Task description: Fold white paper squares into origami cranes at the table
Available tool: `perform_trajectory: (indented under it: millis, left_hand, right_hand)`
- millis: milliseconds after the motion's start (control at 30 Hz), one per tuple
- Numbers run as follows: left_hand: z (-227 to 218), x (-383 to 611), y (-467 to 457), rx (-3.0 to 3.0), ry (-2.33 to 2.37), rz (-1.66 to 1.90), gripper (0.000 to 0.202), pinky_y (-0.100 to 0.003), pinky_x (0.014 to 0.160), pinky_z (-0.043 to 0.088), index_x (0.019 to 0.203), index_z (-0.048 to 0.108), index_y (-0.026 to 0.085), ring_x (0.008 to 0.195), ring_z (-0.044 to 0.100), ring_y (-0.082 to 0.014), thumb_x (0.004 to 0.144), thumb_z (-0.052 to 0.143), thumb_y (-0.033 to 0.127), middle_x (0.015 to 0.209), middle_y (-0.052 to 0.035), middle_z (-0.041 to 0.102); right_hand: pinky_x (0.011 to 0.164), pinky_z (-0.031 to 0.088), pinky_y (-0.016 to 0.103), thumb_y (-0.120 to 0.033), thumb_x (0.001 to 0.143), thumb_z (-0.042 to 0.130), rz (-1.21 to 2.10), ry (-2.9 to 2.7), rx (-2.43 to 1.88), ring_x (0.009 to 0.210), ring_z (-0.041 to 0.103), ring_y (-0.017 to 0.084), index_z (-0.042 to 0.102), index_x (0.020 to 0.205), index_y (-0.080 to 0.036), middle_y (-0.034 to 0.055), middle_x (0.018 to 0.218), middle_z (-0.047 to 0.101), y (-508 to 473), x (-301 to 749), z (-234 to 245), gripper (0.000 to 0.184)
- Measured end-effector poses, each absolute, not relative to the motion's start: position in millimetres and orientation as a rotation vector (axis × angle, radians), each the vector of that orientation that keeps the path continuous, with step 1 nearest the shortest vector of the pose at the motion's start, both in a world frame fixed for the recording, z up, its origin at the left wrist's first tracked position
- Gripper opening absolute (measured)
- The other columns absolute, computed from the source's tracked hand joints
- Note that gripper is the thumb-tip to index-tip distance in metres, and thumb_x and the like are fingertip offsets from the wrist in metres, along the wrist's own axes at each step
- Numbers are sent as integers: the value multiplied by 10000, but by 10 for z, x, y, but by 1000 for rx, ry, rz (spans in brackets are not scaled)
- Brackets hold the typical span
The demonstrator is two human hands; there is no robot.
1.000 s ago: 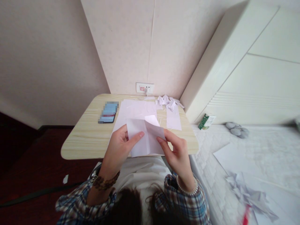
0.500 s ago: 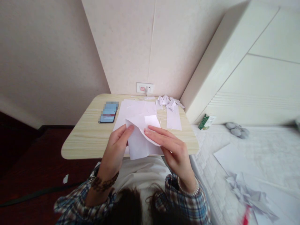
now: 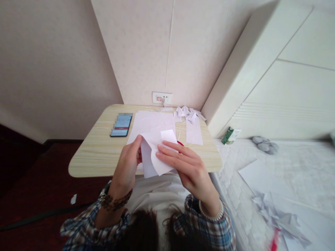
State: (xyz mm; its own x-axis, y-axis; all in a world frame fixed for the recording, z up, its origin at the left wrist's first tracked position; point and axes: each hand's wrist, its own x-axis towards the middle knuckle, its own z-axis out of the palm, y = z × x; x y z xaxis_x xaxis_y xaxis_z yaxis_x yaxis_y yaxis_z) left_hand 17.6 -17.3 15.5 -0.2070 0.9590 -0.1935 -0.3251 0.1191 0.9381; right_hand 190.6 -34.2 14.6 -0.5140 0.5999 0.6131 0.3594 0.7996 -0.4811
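Observation:
A partly folded sheet of white paper (image 3: pixel 163 164) is held between my two hands over the near edge of the small table. My left hand (image 3: pixel 128 155) pinches its upper left corner, the thumb on top and the other fingers partly hidden behind. My right hand (image 3: pixel 187 160) grips the right side, with the fingers laid over a flap that folds toward me. Its thumb is hidden under the paper. Beyond the hands, more white sheets (image 3: pixel 154 120) lie flat. A red curved piece (image 3: pixel 180 143) shows just past my right fingers, mostly covered.
On the wood-patterned table (image 3: pixel 91 157) a phone (image 3: pixel 121 126) lies at the left. Folded paper pieces (image 3: pixel 190 113) and a paper strip (image 3: pixel 194 132) are at the back right. A wall socket (image 3: pixel 162 98) sits behind. On the mattress (image 3: pixel 230 167) are a green-white carton (image 3: pixel 230 136) and crumpled folded papers (image 3: pixel 280 216).
The right hand has pulled the flap further down and toward the left. My left thumb has moved up to the paper's corner. The red piece has come into view.

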Motion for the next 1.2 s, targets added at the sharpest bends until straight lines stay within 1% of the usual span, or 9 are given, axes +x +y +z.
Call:
perform_trajectory:
  millis: [100, 233, 300, 400, 667, 767, 967, 1067, 1200]
  left_hand:
    - [157, 181, -164, 710, 1199, 1437, 296, -217, 421, 342, 643, 619, 171, 541, 553, -148, 663, 680, 460, 517, 12, 590]
    - [169, 186, -168, 685, 1196, 1487, 265, -207, 414, 322, 581, 568, 178, 475, 475, -112, 663, 685, 402, 476, 36, 533]
    - [167, 187, -168, 690, 1181, 1497, 271, -200, 412, 323, 575, 556, 182, 465, 438, -99, 653, 700, 397, 489, 41, 524]
    - [158, 186, -163, 703, 1162, 1514, 257, -195, 419, 341, 616, 588, 185, 494, 440, -104, 638, 712, 408, 532, 33, 543]
    - [163, 169, -168, 684, 1200, 1528, 252, -207, 402, 311, 568, 542, 200, 473, 396, -104, 642, 687, 393, 514, 35, 498]
    - [153, 168, -162, 656, 1199, 1552, 241, -209, 413, 330, 570, 544, 204, 488, 439, -114, 669, 677, 378, 508, 35, 508]
    - [164, 187, -174, 610, 1186, 1562, 199, -237, 539, 477, 605, 594, 192, 665, 636, -189, 711, 664, 346, 593, 5, 641]
    - [178, 198, -189, 619, 1161, 1559, 163, -257, 608, 519, 657, 621, 185, 740, 672, -213, 742, 646, 322, 632, 0, 677]
    - [164, 194, -179, 633, 1163, 1581, 174, -272, 640, 537, 686, 622, 188, 779, 687, -229, 724, 666, 352, 644, -9, 689]
  right_hand:
    - [1152, 381, 433, -31, 941, 375, 384, -2167, -701, 1368, 438, 164, 545, 1334, -211, 37, 1378, 589, -352, 1907, 142, 465]
    - [1168, 358, 437, -2, 934, 349, 407, -2172, -693, 1382, 417, 155, 493, 1379, -229, 20, 1413, 555, -363, 1898, 150, 520]
    - [1158, 375, 431, 6, 929, 335, 423, -2179, -671, 1388, 409, 154, 470, 1397, -233, 17, 1427, 539, -366, 1894, 157, 543]
    - [1143, 398, 425, -11, 934, 328, 437, -2197, -650, 1392, 404, 157, 452, 1410, -243, 14, 1434, 531, -369, 1889, 167, 544]
    - [1165, 357, 413, -5, 929, 309, 410, -2243, -666, 1395, 398, 143, 448, 1412, -247, -9, 1446, 516, -375, 1874, 153, 558]
    - [1147, 384, 401, -14, 935, 310, 416, -2238, -645, 1394, 399, 141, 438, 1418, -239, 1, 1449, 514, -364, 1855, 139, 548]
    - [1142, 390, 396, -12, 932, 305, 415, -2239, -617, 1395, 397, 143, 446, 1414, -216, 25, 1442, 524, -350, 1838, 136, 541]
    - [1145, 389, 401, 0, 919, 312, 415, -2260, -623, 1401, 389, 150, 449, 1413, -209, 29, 1445, 521, -353, 1832, 140, 553]
    - [1149, 387, 422, 5, 911, 319, 396, -2285, -644, 1413, 368, 155, 421, 1428, -232, 13, 1455, 508, -355, 1817, 133, 577]
